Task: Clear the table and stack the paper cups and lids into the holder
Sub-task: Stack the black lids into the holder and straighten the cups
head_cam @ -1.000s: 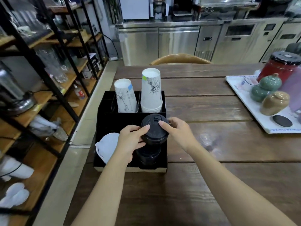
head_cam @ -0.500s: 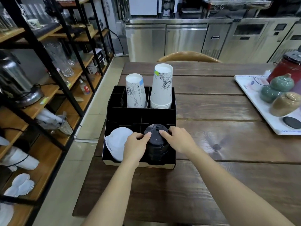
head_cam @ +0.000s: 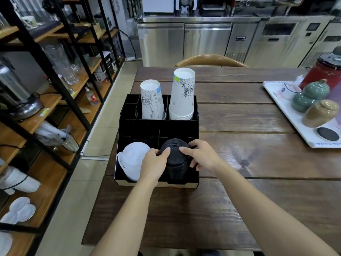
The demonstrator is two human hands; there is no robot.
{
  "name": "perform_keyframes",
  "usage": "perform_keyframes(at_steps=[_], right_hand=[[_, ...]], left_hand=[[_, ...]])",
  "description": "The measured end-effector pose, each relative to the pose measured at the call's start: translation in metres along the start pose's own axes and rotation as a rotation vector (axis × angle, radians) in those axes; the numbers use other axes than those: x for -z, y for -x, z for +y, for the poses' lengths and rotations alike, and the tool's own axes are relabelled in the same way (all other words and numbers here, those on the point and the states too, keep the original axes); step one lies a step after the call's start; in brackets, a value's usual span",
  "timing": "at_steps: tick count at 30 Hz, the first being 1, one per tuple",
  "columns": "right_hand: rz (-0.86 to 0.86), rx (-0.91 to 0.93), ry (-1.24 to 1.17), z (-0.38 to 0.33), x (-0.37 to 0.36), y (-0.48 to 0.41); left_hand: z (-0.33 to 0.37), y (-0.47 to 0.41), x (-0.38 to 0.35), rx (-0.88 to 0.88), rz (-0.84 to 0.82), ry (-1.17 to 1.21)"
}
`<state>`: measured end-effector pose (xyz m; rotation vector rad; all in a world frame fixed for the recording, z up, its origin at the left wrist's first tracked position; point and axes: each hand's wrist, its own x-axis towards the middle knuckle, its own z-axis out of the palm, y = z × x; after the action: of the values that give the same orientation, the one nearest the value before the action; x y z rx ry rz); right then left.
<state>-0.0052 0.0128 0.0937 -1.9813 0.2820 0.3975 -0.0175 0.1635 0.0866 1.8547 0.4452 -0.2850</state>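
Wooden table (head_cam: 239,154) near me is bare of cups: both cup stacks (head_cam: 181,95) stand in the holder (head_cam: 160,130), my left hand (head_cam: 154,164) and right hand (head_cam: 202,156) gripping the black lids (head_cam: 175,159) in its front right slot, near done.

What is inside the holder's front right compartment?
A stack of black lids, gripped by the left hand and right hand. The stack's base and the compartment floor are hidden.
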Motion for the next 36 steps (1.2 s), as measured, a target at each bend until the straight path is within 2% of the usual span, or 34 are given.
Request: perform_keyframes(at_steps=[7,16,21,23,25,27,29,33,36], right_hand=[[-0.109,-0.115,0.013,-0.001,0.0,0.001],[-0.077,-0.129,0.036,0.005,0.001,0.0],[-0.064,-0.081,0.161,0.001,0.003,0.001],[-0.015,-0.004,0.221,0.0,0.003,0.002],[0.11,0.082,0.274,-0.004,0.006,0.001],[0.256,0.136,0.248,-0.008,0.013,-0.003],[0.33,0.162,0.172,-0.014,0.021,-0.009],[0.391,0.231,0.114,-0.037,0.039,-0.017],[0.342,0.277,0.067,-0.056,0.048,-0.024]], left_hand=[[0.0,0.003,-0.003,-0.029,-0.011,0.03],[-0.001,-0.002,-0.003,-0.07,-0.021,-0.055],[0.001,-0.002,0.0,-0.096,0.015,-0.188],[0.006,0.0,0.002,-0.117,0.05,-0.247],[0.016,0.004,0.006,-0.147,0.086,-0.257],[0.029,0.007,0.011,-0.221,0.12,-0.246],[0.045,0.007,0.015,-0.321,0.134,-0.193],[0.08,-0.007,0.015,-0.462,0.104,-0.056],[0.1,-0.023,0.01,-0.52,-0.04,-0.025]])
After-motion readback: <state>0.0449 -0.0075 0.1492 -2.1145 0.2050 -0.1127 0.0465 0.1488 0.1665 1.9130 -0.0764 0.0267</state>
